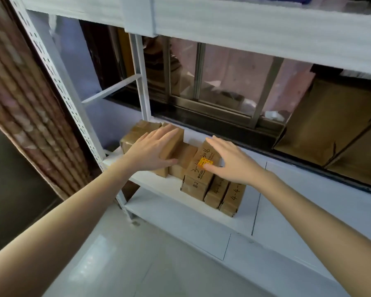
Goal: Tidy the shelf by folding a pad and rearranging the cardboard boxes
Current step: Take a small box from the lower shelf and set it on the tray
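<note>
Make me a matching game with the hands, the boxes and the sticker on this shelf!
Things:
1. left hand
2. right hand
3. orange sticker
4. two boxes marked 4-4

Places:
A. at the front edge of the shelf, under the right wrist
B. flat on the leftmost box
C. on the box with handwriting
D. thumb touching the sticker

Pairs: 1-B, 2-D, 3-C, 4-A
</note>
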A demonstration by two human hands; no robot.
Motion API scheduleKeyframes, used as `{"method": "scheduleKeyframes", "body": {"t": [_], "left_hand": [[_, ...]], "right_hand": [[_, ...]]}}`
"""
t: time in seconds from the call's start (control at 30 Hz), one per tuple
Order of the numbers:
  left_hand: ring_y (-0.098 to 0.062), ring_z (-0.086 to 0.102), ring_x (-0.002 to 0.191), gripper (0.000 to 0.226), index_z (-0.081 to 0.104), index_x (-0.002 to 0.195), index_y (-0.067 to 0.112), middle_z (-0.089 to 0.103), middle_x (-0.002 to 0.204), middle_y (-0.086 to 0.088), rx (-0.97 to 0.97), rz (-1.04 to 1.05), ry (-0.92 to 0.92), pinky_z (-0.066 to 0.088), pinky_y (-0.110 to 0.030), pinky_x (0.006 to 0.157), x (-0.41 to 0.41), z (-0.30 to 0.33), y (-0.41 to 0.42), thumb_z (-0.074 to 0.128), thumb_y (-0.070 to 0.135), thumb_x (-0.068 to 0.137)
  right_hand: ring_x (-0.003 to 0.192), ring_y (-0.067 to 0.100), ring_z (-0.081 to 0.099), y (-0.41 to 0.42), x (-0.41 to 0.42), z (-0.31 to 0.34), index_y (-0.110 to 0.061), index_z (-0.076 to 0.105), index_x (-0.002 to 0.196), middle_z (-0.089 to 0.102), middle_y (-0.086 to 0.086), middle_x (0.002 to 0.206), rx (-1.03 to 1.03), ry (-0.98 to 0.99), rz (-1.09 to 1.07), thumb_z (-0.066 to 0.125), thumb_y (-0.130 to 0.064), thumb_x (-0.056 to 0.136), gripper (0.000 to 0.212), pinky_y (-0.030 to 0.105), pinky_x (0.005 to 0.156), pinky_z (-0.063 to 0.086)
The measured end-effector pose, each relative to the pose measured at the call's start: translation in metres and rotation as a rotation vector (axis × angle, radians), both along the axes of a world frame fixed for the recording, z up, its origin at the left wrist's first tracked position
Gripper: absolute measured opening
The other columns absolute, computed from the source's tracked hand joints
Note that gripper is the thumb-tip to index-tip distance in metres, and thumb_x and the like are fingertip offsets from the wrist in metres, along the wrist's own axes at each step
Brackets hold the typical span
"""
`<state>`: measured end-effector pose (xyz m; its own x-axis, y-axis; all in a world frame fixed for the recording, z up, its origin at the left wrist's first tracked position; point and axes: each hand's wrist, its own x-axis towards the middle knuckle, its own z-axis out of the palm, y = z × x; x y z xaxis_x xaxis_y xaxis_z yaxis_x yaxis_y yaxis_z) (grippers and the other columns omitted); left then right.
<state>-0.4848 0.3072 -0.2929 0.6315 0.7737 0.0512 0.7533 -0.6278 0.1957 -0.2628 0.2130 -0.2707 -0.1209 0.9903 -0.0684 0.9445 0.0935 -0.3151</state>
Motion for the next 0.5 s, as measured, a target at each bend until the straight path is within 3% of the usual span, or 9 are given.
{"method": "scheduleKeyframes", "body": {"t": [0.37,0.5], "left_hand": [[-0.024,0.010,0.147,0.098,-0.001,0.150,0.028,0.004,0.161,-0.002,-0.038,-0.121,0.152,0.013,-0.048,0.119,0.019,-0.094,0.081,0.062,0.054,0.080],[-0.021,0.006,0.148,0.093,-0.001,0.151,0.026,0.000,0.161,-0.001,-0.067,-0.155,0.234,0.007,-0.046,0.120,0.040,-0.124,0.092,0.060,0.049,0.084]], "right_hand": [[0.146,0.022,0.010,0.065,-0.011,-0.077,-0.032,0.006,0.149,0.004,-0.005,0.160,-0.148,0.028,-0.130,0.049,-0.058,0.085,0.081,0.053,0.113,0.026],[0.146,0.022,0.009,0.080,-0.010,-0.094,-0.030,0.007,0.150,0.005,-0.005,0.160,-0.177,0.041,-0.155,0.049,-0.056,0.086,0.080,0.051,0.113,0.026]]}}
